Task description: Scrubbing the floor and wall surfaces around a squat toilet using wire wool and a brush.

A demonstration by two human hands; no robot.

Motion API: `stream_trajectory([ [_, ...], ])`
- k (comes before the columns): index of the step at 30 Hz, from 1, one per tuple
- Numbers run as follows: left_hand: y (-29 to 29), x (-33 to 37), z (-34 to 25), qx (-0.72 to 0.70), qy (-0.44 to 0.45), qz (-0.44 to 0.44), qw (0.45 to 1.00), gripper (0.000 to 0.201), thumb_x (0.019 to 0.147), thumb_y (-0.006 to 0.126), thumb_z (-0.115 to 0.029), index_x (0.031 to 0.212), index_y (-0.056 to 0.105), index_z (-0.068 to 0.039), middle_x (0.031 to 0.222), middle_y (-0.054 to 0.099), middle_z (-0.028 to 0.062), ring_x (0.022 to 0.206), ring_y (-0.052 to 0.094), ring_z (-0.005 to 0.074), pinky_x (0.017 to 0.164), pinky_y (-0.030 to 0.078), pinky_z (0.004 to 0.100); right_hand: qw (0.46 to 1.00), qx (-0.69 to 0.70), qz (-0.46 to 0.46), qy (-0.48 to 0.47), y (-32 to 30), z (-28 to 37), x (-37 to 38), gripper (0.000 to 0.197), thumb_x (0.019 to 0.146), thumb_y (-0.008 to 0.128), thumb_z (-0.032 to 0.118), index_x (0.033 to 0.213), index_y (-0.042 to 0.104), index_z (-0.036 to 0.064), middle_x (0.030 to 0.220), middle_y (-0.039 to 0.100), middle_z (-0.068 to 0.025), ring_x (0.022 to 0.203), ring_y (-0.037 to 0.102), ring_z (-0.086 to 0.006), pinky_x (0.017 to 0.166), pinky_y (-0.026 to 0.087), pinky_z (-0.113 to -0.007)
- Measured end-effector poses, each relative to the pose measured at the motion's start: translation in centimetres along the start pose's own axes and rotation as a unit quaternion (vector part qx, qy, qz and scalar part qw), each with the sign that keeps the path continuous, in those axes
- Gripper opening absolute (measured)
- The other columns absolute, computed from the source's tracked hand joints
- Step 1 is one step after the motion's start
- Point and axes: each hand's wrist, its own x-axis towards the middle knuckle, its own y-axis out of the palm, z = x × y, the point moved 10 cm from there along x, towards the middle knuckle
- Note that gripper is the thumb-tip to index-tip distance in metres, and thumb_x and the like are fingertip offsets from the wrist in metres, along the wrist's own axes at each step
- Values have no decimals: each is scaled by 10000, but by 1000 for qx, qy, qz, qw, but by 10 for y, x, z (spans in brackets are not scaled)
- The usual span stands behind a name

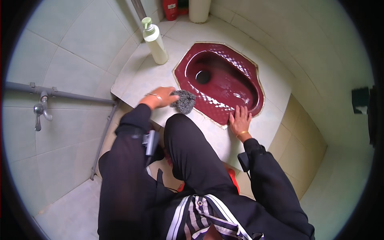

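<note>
Grey scouring pad at the rim of a maroon squat toilet

Scouring pad (184,101): centre of the frame, at the lower-left edge of the squat toilet (232,82). The toilet is set into a pale tiled platform (138,80). Pump bottle (156,46): upright on the platform, upper left of the toilet. Red container (171,10) and off-white container (199,10): top of the frame, both cut off. Tap (41,110): on a grey pipe (78,94) along the tiled wall (72,60), left of the frame. Beige floor tiles (300,124): right.

Left hand (162,97): palm down, wrist bent, fingers against the pad's left side; whether they are clamped on it cannot be told. Right hand (240,120): palm down on the toilet's lower rim, fingers extended, slightly apart.

Pad: wiry, matted, rounded. Toilet: glossy, wet-looking, with diamond-patterned sides, oval basin and round dark drain. Bottle: cream, cylindrical, with green pump.
</note>
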Motion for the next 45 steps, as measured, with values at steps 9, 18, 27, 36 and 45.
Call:
stream_trajectory([
  [9, -122, -190, 24, -278, -9, -323, 905, 356, 970, 561, -229, 1296, 557, -85, 911, 653, 48, 676, 609, 80, 614, 488, 216, 944, 206, -73, -246, -79, 217, 58, 501, 757, 709, 376, 1152, 580, 95, 1281, 487, -133, 1232, 430, -312, 990, 341, -497],
  [18, -122, -211, 39, -382, -39, -443, 810, 325, 994, 536, -224, 1253, 574, -30, 907, 662, 36, 665, 615, 66, 605, 483, 199, 935, 186, -21, -300, -26, 170, -48, 195, 729, 684, 231, 837, 559, 126, 833, 501, -79, 834, 510, -260, 717, 352, -416],
  [27, -132, -200, 14, -321, -50, -484, 812, 306, 992, 528, -148, 1246, 574, 17, 898, 640, 49, 704, 572, 62, 642, 469, 196, 940, 187, -61, -279, -25, 257, 88, 152, 738, 656, 238, 761, 570, 114, 802, 558, -80, 791, 557, -261, 728, 355, -431],
  [36, -128, -201, 4, -319, -15, -492, 810, 264, 982, 531, -82, 1217, 590, 25, 929, 636, 60, 717, 571, 57, 669, 489, 199, 936, 165, -2, -312, -23, 171, 1, 175, 691, 658, 185, 795, 535, 118, 829, 483, -81, 836, 507, -257, 723, 336, -418],
  [45, -131, -199, 2, -344, -23, -481, 806, 272, 983, 517, -62, 1235, 575, 24, 924, 627, 57, 721, 570, 58, 682, 486, 198, 929, 177, -64, -318, -29, 255, 67, 203, 693, 670, 190, 815, 526, 114, 845, 499, -90, 858, 508, -270, 725, 351, -420],
])
